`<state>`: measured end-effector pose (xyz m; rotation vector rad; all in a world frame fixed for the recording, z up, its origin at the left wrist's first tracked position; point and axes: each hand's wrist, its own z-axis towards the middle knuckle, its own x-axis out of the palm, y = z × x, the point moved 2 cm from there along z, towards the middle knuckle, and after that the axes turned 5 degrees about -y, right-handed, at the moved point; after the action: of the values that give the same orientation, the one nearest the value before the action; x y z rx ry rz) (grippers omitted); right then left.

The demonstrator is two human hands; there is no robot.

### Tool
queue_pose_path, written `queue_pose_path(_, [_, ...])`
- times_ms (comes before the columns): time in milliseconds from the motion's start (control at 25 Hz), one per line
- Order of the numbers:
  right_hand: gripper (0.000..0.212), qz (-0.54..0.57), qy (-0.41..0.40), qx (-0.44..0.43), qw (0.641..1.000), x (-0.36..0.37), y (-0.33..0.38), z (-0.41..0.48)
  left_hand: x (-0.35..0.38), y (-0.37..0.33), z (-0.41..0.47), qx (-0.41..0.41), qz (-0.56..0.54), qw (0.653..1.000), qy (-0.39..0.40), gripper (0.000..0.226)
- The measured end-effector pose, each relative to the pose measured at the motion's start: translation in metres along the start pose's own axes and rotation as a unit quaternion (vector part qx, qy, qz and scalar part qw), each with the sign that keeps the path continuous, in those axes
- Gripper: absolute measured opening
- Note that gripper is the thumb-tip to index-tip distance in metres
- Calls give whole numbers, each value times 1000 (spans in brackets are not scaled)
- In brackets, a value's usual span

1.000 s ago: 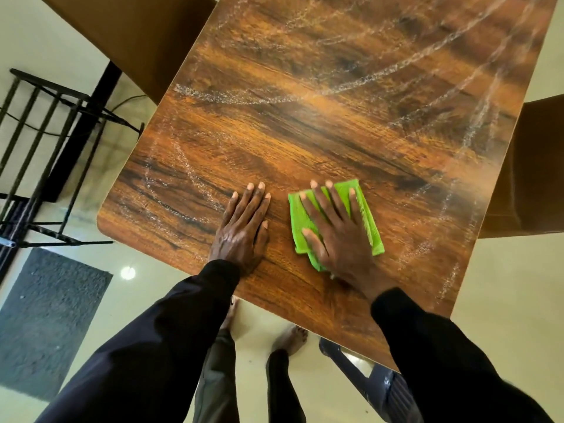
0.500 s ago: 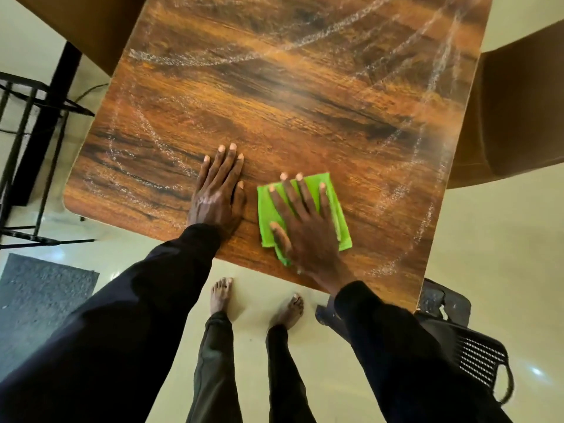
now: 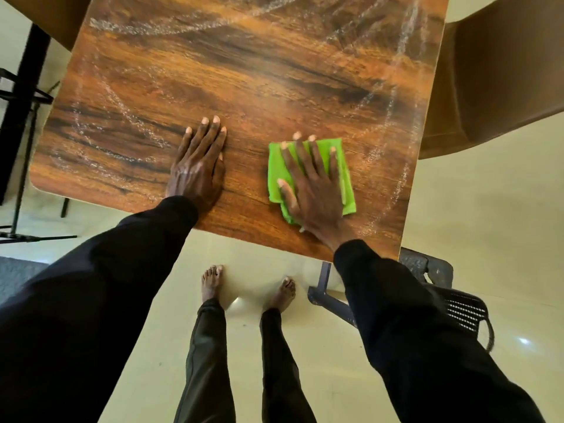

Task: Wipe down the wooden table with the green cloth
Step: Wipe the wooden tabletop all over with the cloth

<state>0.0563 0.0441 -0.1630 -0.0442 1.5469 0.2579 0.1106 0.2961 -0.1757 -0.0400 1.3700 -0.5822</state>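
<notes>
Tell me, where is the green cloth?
In the head view, the green cloth lies on the wooden table toward its near right corner, pressed under the right hand; the left hand rests on bare wood to its left.

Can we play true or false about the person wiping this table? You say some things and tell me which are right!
1. The right hand presses flat on the green cloth. True.
2. The left hand holds the cloth too. False: it rests flat on the bare wooden table, apart from the cloth.
3. There are white streaks on the table. True.
4. The person wears shoes. False: the feet are bare.
</notes>
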Motion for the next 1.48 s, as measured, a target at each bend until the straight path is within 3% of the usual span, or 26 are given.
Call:
queue_pose_path(80, [69, -2, 18, -78, 997, 5, 7, -42, 3, -14, -1, 24, -9, 1000, 6, 52])
queue_pose_path(160, [68, -3, 33, -96, 995, 3, -13, -84, 9, -34, -5, 2, -19, 1000, 5, 53])
queue_pose_path(320, [67, -18, -4, 31, 999, -6, -71, -67, 16, -45, -9, -19, -15, 1000, -13, 53])
queue_pose_path(440, [68, -16, -33, 98, 995, -5, -67, -9, 16, -44, -9, -12, -12, 1000, -23, 52])
queue_pose_path(520, [69, -2, -18, 46, 999, 0, -40, 1, 16, -42, -9, -9, -15, 999, -28, 51])
queue_pose_path(680, [68, 8, 36, -110, 993, 8, -26, -63, 17, -42, -6, -15, -20, 999, -33, 51])
queue_pose_path(760, [68, 9, 31, -104, 994, 2, -44, -64, 19, -43, -6, -15, -20, 999, -39, 50])
queue_pose_path(960, [69, 14, -5, 23, 1000, 4, -15, 32, 19, -37, -5, -20, -42, 998, -48, 49])
queue_pose_path(1040, [69, 20, 3, -2, 1000, 4, 9, 40, 15, -37, -4, -30, -51, 997, -50, 47])
queue_pose_path(1120, [69, 21, 19, -81, 996, 6, 19, 13, 7, -31, -6, -46, -55, 996, -53, 47])
queue_pose_path(1240, [68, 9, 32, -133, 991, 6, 7, -29, -17, 19, -7, -65, -37, 995, -63, 47])
queue_pose_path(1400, [68, 9, -9, 30, 999, 10, 18, 20, -44, 90, -25, -71, -1, 996, -59, 49])
queue_pose_path(1480, [69, 13, -17, 69, 997, 14, 50, 54, -42, 101, -34, -76, -9, 995, -60, 49])
